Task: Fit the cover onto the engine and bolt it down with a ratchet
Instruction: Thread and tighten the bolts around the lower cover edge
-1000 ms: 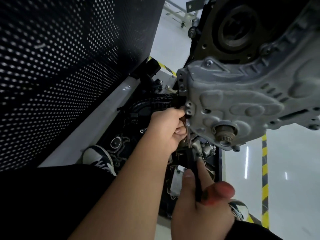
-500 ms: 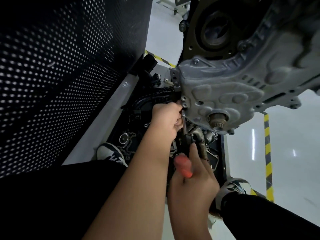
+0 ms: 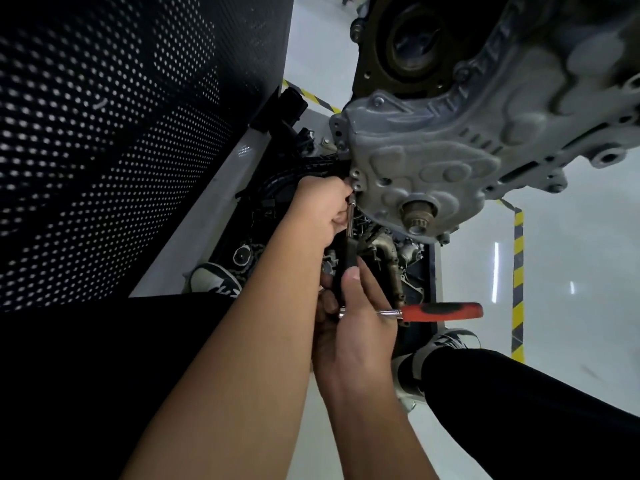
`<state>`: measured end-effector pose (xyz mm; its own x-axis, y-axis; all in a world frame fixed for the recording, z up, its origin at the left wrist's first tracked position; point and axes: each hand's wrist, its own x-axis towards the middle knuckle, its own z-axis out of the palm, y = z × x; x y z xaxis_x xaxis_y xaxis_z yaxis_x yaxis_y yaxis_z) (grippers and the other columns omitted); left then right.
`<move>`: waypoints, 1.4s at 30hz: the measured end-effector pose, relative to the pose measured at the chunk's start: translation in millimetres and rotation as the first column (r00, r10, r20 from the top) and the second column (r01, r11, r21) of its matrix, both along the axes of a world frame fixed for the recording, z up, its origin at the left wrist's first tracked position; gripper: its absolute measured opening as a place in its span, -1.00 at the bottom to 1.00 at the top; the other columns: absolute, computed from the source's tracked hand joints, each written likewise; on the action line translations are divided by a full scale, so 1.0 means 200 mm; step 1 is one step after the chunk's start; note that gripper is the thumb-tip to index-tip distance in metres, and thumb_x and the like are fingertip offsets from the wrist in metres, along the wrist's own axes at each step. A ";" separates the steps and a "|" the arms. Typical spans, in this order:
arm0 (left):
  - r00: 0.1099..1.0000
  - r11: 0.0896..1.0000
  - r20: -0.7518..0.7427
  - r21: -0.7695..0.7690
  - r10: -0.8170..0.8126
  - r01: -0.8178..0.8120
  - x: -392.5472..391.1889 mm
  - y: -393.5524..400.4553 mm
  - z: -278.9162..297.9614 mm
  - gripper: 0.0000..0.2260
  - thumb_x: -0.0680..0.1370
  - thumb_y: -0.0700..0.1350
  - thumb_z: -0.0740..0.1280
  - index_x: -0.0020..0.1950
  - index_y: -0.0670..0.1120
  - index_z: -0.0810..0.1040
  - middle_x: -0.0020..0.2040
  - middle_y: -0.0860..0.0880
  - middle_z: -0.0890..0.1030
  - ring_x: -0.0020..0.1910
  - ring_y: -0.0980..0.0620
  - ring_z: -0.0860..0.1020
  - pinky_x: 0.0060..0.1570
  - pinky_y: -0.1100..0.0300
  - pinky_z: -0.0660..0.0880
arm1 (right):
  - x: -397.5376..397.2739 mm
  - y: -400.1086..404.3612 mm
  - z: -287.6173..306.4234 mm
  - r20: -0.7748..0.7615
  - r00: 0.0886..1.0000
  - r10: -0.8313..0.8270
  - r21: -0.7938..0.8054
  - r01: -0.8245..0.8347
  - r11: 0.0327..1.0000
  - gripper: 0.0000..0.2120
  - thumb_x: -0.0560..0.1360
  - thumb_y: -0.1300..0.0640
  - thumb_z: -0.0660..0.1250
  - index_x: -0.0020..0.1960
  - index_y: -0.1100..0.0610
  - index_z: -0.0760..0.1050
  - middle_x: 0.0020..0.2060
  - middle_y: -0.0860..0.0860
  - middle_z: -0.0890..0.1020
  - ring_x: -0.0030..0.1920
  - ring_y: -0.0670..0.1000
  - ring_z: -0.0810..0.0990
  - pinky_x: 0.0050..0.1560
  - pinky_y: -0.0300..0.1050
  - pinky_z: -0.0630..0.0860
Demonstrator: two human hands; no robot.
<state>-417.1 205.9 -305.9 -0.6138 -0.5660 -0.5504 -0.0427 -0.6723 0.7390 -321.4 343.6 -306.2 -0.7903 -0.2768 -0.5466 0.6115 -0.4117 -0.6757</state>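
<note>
The grey cast cover (image 3: 436, 157) sits against the engine (image 3: 412, 50) overhead, with a splined shaft (image 3: 419, 216) poking through it. My left hand (image 3: 322, 209) grips the thin extension bar (image 3: 350, 216) just under a bolt hole at the cover's lower left edge. My right hand (image 3: 353, 313) holds the head end of the ratchet (image 3: 440, 311). Its red and black handle sticks out to the right. The socket tip is hidden behind my left fingers.
A dark perforated panel (image 3: 114, 133) fills the left side. Black engine parts (image 3: 277, 216) lie on a tray below, between my two shoes (image 3: 216, 280). The pale floor carries yellow-black hazard tape (image 3: 517, 289) on the right.
The ratchet handle has swung out to the right, from pointing toward me to lying level. My right hand has shifted grip to the ratchet head. My left hand stays on the extension.
</note>
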 end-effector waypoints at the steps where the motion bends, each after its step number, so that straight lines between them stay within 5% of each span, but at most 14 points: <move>1: 1.000 1.000 0.001 0.004 -0.002 0.002 0.00 0.00 0.00 -0.74 0.61 -0.33 0.19 -0.26 -0.13 0.45 -0.66 0.08 0.25 -0.71 0.15 0.13 -0.60 0.35 0.10 | 0.00 0.01 -0.01 -0.117 0.993 0.017 0.105 -0.005 0.994 -0.77 0.61 0.22 0.37 0.22 0.01 0.65 -0.19 0.07 0.66 -0.28 -0.03 0.58 -0.15 -0.07 0.58; 4: 1.000 0.998 0.017 0.054 0.024 -0.025 0.00 0.01 0.01 -0.83 0.62 -0.31 0.22 -0.13 -0.13 0.50 -0.57 0.05 0.28 -0.70 0.14 0.13 -0.61 0.36 0.10 | -0.03 0.04 -0.02 -0.554 0.749 0.364 0.633 0.096 0.768 -0.78 0.61 0.19 0.35 0.16 -0.08 0.61 -0.09 -0.03 0.68 -0.07 -0.18 0.64 0.06 -0.31 0.55; 7: 0.996 0.998 0.077 0.045 0.040 -0.044 0.03 0.07 0.06 -0.82 0.64 -0.24 0.28 -0.17 -0.13 0.45 -0.50 -0.01 0.35 -0.75 0.15 0.14 -0.66 0.43 0.06 | -0.03 0.04 0.01 -0.573 0.662 0.483 0.736 0.155 0.659 -0.77 0.59 0.26 0.30 0.19 0.08 0.61 -0.06 0.06 0.68 -0.04 -0.05 0.65 0.03 -0.24 0.56; 10: 0.992 0.998 0.107 -0.014 -0.065 0.067 0.12 0.10 0.09 -0.74 0.67 -0.20 0.23 -0.23 -0.15 0.45 -0.37 -0.09 0.45 -0.74 0.15 0.19 -0.68 0.40 0.06 | -0.05 0.02 0.10 -0.138 0.987 0.078 0.236 -0.044 0.971 -0.78 0.62 0.28 0.32 0.20 0.07 0.59 -0.20 0.03 0.66 -0.35 -0.05 0.59 -0.32 -0.16 0.50; 13: 0.948 0.958 0.140 0.018 -0.287 0.287 0.25 0.05 0.17 -0.76 0.69 -0.17 0.18 -0.17 -0.12 0.44 -0.37 0.01 0.36 -0.65 0.18 0.16 -0.66 0.36 0.05 | -0.09 0.05 0.17 0.401 0.911 0.097 -0.395 0.076 0.916 -0.77 0.65 0.25 0.26 0.30 0.19 0.47 -0.18 0.20 0.54 -0.49 -0.05 0.42 -0.54 -0.25 0.39; 17: 0.802 0.825 0.251 -0.028 -0.541 0.565 0.36 0.06 0.23 -0.73 0.70 -0.02 0.21 -0.07 -0.18 0.51 -0.57 0.04 0.24 -0.58 0.13 0.21 -0.42 0.27 0.23 | -0.07 0.05 0.23 0.435 0.876 0.207 -0.567 0.088 0.819 -0.71 0.68 0.18 0.22 0.04 0.38 0.60 -0.24 0.26 0.63 -0.36 -0.04 0.48 -0.53 -0.32 0.43; 21: 0.810 0.816 0.233 -0.098 -0.538 0.570 0.38 0.11 0.20 -0.80 0.71 -0.09 0.20 0.10 -0.20 0.51 -0.50 0.01 0.31 -0.58 0.12 0.15 -0.54 0.27 0.25 | -0.03 0.04 0.21 0.177 0.972 0.155 -0.112 -0.137 0.984 -0.81 0.65 0.09 0.33 0.11 0.23 0.50 -0.31 0.12 0.65 -0.44 -0.02 0.50 -0.44 -0.15 0.49; 26: 0.897 0.890 0.201 -0.159 -0.395 0.427 0.35 0.16 0.15 -0.80 0.68 -0.14 0.25 0.02 -0.25 0.57 -0.40 -0.07 0.52 -0.56 0.14 0.20 -0.57 0.30 0.16 | -0.04 0.17 0.13 -0.491 0.820 0.293 0.594 0.069 0.802 -0.83 0.54 -0.06 0.42 -0.07 0.03 0.54 -0.27 -0.11 0.68 -0.25 -0.16 0.65 -0.24 -0.34 0.52; 28: 0.922 0.919 0.227 -0.172 -0.313 0.354 0.37 0.19 0.13 -0.80 0.66 -0.12 0.29 -0.07 -0.21 0.56 -0.35 -0.13 0.59 -0.60 0.15 0.26 -0.63 0.32 0.15 | 0.01 0.20 0.08 -0.450 0.874 0.181 0.456 0.051 0.888 -0.85 0.57 0.04 0.42 -0.07 0.12 0.57 -0.30 -0.02 0.70 -0.33 -0.09 0.66 -0.29 -0.21 0.59; 30: 0.934 0.937 0.237 -0.161 -0.268 0.310 0.37 0.20 0.13 -0.80 0.63 -0.04 0.35 -0.09 -0.15 0.57 -0.32 -0.12 0.64 -0.60 0.14 0.35 -0.67 0.35 0.15 | 0.05 0.19 0.06 -0.035 0.999 0.031 -0.006 -0.031 0.999 -0.84 0.59 0.13 0.40 0.03 0.24 0.55 -0.31 0.12 0.66 -0.41 -0.01 0.62 -0.40 -0.12 0.59; 32: 0.909 0.925 0.228 -0.072 -0.348 0.373 0.38 0.20 0.14 -0.73 0.63 0.08 0.32 -0.05 -0.12 0.57 -0.30 -0.09 0.66 -0.66 0.16 0.33 -0.68 0.38 0.12 | 0.04 0.17 0.07 0.338 0.939 0.056 -0.401 0.090 0.912 -0.81 0.57 0.14 0.38 0.06 0.27 0.54 -0.29 0.13 0.60 -0.49 -0.07 0.54 -0.50 -0.21 0.53; 35: 0.837 0.855 0.220 -0.024 -0.501 0.518 0.39 0.19 0.14 -0.71 0.66 0.11 0.24 0.00 -0.11 0.56 -0.30 -0.08 0.66 -0.65 0.18 0.24 -0.69 0.37 0.08 | 0.04 0.15 0.06 0.438 0.896 0.072 -0.502 0.178 0.847 -0.75 0.59 0.13 0.36 0.15 0.29 0.56 -0.20 0.14 0.62 -0.47 -0.11 0.51 -0.53 -0.27 0.51; 38: 0.846 0.856 0.301 -0.144 -0.440 0.496 0.40 0.21 0.11 -0.75 0.65 0.05 0.29 -0.07 -0.11 0.56 -0.32 -0.08 0.61 -0.64 0.14 0.33 -0.64 0.37 0.18 | 0.06 0.15 0.01 0.019 1.000 -0.011 -0.081 0.013 0.997 -0.82 0.60 0.14 0.40 0.12 0.24 0.60 -0.30 0.08 0.66 -0.45 -0.06 0.57 -0.41 -0.10 0.59; 42: 0.892 0.868 0.344 -0.297 -0.292 0.398 0.40 0.22 0.06 -0.76 0.58 0.00 0.41 -0.08 -0.18 0.62 -0.26 -0.12 0.66 -0.32 -0.07 0.62 -0.28 0.14 0.52 | 0.05 0.16 -0.04 -0.603 0.716 0.353 0.585 0.096 0.805 -0.87 0.51 0.08 0.51 -0.03 0.00 0.56 -0.33 -0.04 0.67 -0.33 -0.12 0.67 -0.24 -0.10 0.64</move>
